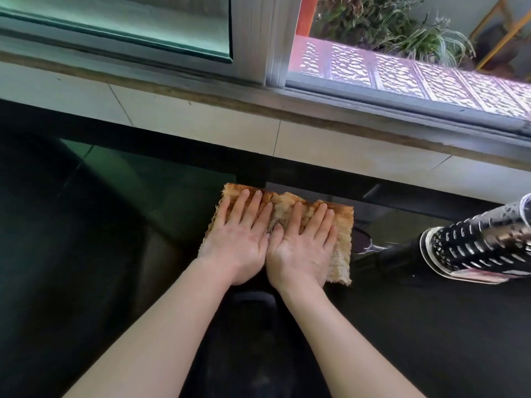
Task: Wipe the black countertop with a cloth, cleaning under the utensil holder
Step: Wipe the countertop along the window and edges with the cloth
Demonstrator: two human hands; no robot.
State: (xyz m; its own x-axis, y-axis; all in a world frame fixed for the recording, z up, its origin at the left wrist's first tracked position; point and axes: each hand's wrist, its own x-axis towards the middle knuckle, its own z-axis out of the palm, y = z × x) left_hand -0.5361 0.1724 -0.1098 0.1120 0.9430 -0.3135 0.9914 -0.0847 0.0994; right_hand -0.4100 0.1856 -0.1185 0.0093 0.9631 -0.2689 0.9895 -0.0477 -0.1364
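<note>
Now both palms press flat, fingers spread, left hand [240,239] and right hand [301,248] side by side on the tan cloth [343,225] mid-countertop [431,326], and a sweep right could topple the utensil holder [474,248] standing near.

An orange-brown, striped terry cloth [342,225] lies on the glossy black stone countertop [431,326], near its back edge. Toward the right edge, a black cylindrical metal utensil holder [471,248] shows rows of pale slots and dots, rimmed white.
</note>
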